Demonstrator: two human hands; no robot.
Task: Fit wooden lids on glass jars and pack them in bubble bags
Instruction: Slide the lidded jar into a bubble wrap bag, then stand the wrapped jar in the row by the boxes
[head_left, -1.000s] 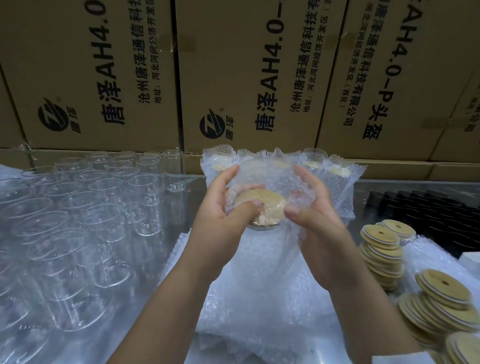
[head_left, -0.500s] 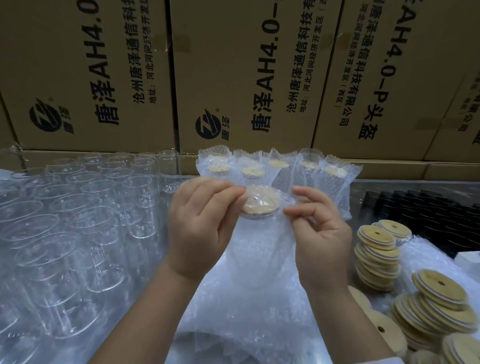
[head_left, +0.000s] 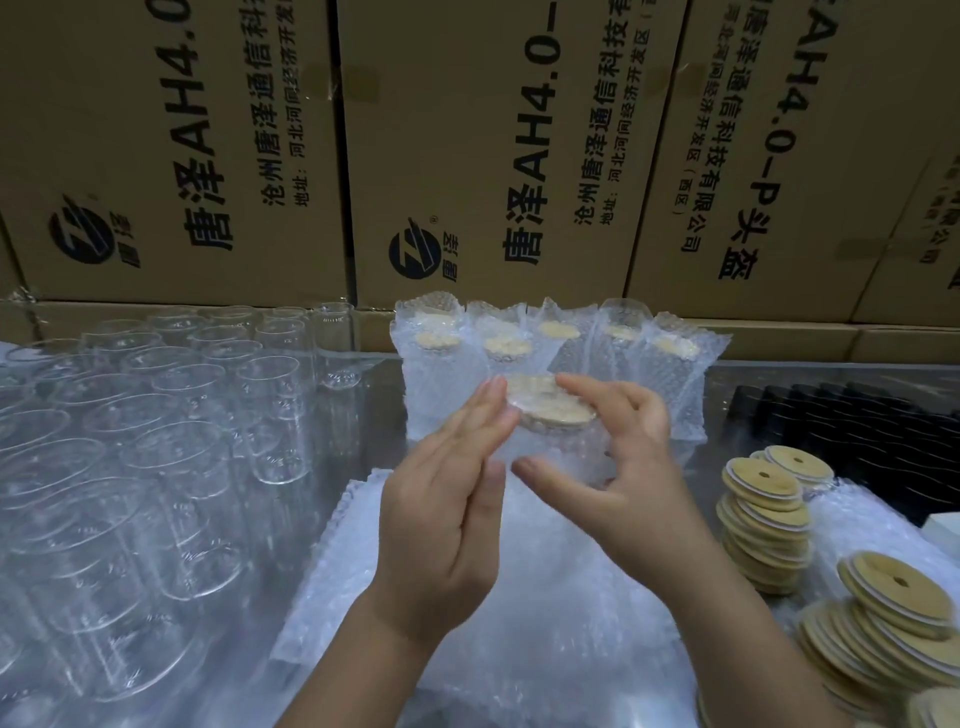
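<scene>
Held upright between the two hands, just in front of the row of packed jars (head_left: 550, 338): one glass jar (head_left: 558, 440) with its wooden lid (head_left: 550, 408) on, already inside a bubble bag (head_left: 574, 463). Long axis vertical, lid uppermost and a little tilted toward the camera.

To the left of the jar, the left hand (head_left: 441, 519), fingers straight and close together, laid flat against the bag near the edge of the lid, gripping nothing. To the right, the right hand (head_left: 634, 467), curled round the bagged jar, index finger over the far rim of the lid and thumb low in front of the jar body; seems to carry the weight alone. Both hands equally near, but a real hold only on the right side.

Judged to be at the end of packing this piece: probably smoothing the loose mouth of the bag over the lid, then setting it down with the finished ones. Set-down place likely straight ahead, before that row, hidden now by the hands; so only a short move forward, keeping the jar standing. Impossible to tell whether the bag mouth is closed, because of blur and the clear film.

On the left, well apart, many empty glass jars (head_left: 171, 441); on the right, stacks of wooden lids (head_left: 763, 519); under the wrists, a heap of bubble bags (head_left: 519, 649); behind all, cardboard boxes (head_left: 493, 156)
</scene>
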